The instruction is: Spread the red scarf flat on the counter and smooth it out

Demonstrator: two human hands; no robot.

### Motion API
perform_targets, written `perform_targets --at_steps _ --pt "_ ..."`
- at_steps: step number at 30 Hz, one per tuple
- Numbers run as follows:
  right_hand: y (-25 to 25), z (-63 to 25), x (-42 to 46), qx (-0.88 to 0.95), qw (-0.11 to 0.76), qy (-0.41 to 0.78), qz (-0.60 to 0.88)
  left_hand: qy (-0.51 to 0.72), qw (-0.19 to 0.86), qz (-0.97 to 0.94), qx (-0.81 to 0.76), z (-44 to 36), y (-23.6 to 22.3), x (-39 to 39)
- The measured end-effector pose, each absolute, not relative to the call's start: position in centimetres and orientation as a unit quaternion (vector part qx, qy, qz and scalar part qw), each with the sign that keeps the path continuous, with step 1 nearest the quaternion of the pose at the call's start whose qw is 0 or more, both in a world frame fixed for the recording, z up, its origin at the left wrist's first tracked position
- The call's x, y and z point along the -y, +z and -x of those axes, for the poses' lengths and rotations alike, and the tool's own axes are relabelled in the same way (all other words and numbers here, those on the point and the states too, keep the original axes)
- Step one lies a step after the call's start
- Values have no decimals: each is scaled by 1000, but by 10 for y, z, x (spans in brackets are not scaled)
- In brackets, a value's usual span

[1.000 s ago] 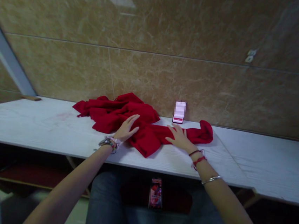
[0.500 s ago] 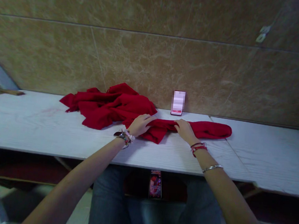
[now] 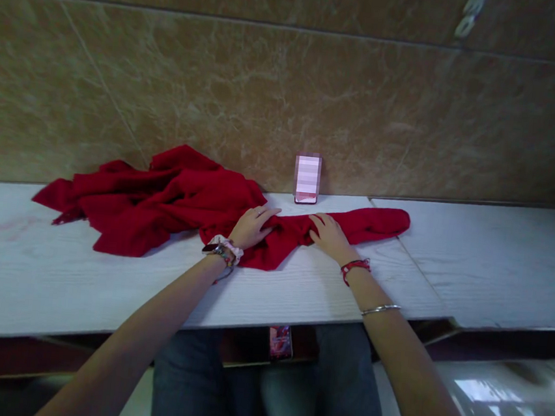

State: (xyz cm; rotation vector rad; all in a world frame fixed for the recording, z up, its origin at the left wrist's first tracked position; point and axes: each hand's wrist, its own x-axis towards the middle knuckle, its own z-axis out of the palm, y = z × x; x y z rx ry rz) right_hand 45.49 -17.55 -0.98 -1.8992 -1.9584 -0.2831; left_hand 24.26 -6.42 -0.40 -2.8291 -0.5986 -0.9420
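A red scarf (image 3: 160, 200) lies across the white table, heaped loosely on the left and running right as a narrow folded strip with a rounded end. What looks like frayed edging shows at its far left. My left hand (image 3: 254, 227) is on the scarf where the heap meets the strip, thumb and fingers around a fold. A short way to the right, my right hand (image 3: 331, 238) holds the strip from its near side, fingers curved over it. A flap of the scarf hangs toward me between and below the hands. The undersides of both grips are hidden.
Against the brown marbled wall (image 3: 250, 87) leans a lit phone (image 3: 308, 178), just behind the strip. Another phone (image 3: 280, 342) lies on a dark shelf under the white table (image 3: 151, 300). A seam crosses the tabletop at the right.
The view has shifted and tilted, so the scarf's heap appears farther left. Both hands stay on the scarf; the right hand's fingers look more spread, and the flap between the hands looks wider.
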Motion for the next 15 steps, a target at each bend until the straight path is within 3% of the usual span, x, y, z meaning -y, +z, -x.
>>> perform_targets --at_steps 15 --pt "-4 -433 159 705 203 -43 678 -304 102 894 312 -210 3 93"
